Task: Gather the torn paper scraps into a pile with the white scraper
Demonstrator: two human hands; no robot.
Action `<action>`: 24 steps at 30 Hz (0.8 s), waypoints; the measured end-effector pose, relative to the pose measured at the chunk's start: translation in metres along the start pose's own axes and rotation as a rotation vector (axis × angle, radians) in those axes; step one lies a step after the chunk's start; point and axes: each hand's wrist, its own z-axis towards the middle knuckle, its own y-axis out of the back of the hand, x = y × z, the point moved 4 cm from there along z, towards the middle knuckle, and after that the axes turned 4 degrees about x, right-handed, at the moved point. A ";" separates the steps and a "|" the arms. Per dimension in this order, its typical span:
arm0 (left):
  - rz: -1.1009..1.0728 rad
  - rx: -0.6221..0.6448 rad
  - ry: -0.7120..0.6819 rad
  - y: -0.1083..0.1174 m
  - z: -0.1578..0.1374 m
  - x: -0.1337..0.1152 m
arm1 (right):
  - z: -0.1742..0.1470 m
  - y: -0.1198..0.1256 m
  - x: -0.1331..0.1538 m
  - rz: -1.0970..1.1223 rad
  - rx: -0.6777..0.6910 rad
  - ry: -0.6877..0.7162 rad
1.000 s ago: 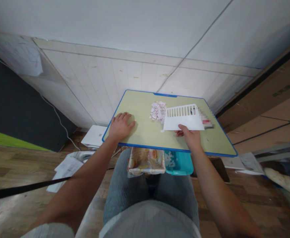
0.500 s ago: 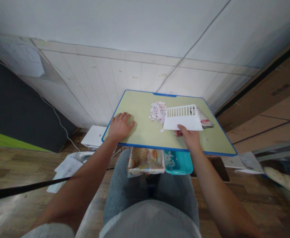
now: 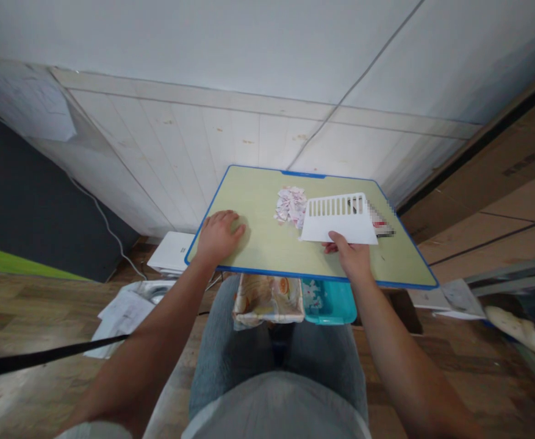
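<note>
My left hand lies on the left side of the small yellow-green table with its fingers spread, holding nothing. Between the thumb and fingers of my right hand is the near edge of a white slotted plastic sheet, which has a row of slots along its far side. The sheet's left edge meets a pile of torn, pinkish-white paper scraps. Whether it touches them I cannot tell. Past its right edge lies an item with a red mark, partly blurred out.
Below the table's blue near edge, a cloth-lined basket and a turquoise tray with a few scraps in it sit over my lap. A panelled wall stands behind. Cardboard leans at the right; papers lie at the lower left.
The right end of the white slotted sheet has shifted slightly right and toward me in my right hand. A small scrap by its near left corner no longer shows. My left hand stays on the table.
</note>
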 end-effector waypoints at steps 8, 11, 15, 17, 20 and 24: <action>-0.007 0.059 -0.019 0.000 -0.004 -0.025 | 0.001 -0.012 0.000 -0.106 0.063 0.023; -0.027 0.068 -0.039 -0.005 -0.009 -0.036 | 0.001 -0.019 0.001 -0.136 0.079 0.028; -0.051 0.063 -0.065 -0.007 -0.015 -0.041 | -0.002 -0.020 0.001 -0.137 0.101 -0.002; -0.057 0.060 -0.068 -0.005 -0.016 -0.041 | -0.005 -0.017 0.000 -0.134 0.114 -0.020; -0.064 0.068 -0.062 -0.003 -0.016 -0.041 | -0.011 -0.010 -0.002 -0.126 0.106 -0.039; -0.080 0.090 -0.054 -0.002 -0.016 -0.043 | -0.017 -0.003 0.000 -0.146 0.059 -0.052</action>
